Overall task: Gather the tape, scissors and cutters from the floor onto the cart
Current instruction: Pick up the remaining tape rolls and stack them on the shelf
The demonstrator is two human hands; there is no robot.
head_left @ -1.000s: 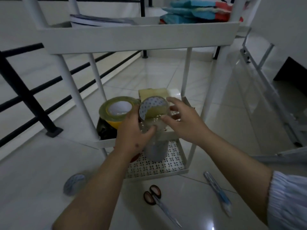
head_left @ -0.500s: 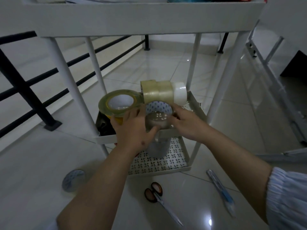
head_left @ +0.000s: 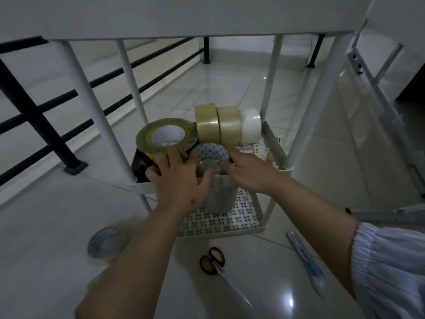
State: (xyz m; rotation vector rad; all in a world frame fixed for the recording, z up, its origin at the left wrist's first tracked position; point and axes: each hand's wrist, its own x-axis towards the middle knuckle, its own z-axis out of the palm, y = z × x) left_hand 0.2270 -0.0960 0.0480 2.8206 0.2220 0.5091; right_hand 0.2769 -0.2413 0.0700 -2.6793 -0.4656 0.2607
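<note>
On the cart's middle shelf [head_left: 279, 143], patterned tape roll [head_left: 212, 155], tilted a second earlier, now lay flat, core axis upright, gripped by left hand [head_left: 179, 180] and right hand [head_left: 249, 172]; second roll [head_left: 103, 241] at 8 o'clock, scissors [head_left: 220, 270] pointing 5 o'clock, cutter [head_left: 307, 262] lengthwise 11-to-5, awaited on floor [head_left: 46, 215].

A dim, grey-green, grainy view is showing small glints of glare shining on the glossy floor tiles [head_left: 291, 302] below the right hand [head_left: 249, 171], while straight cart legs [head_left: 269, 77] above both hands are bowing outward from wide-angle distortion.
</note>
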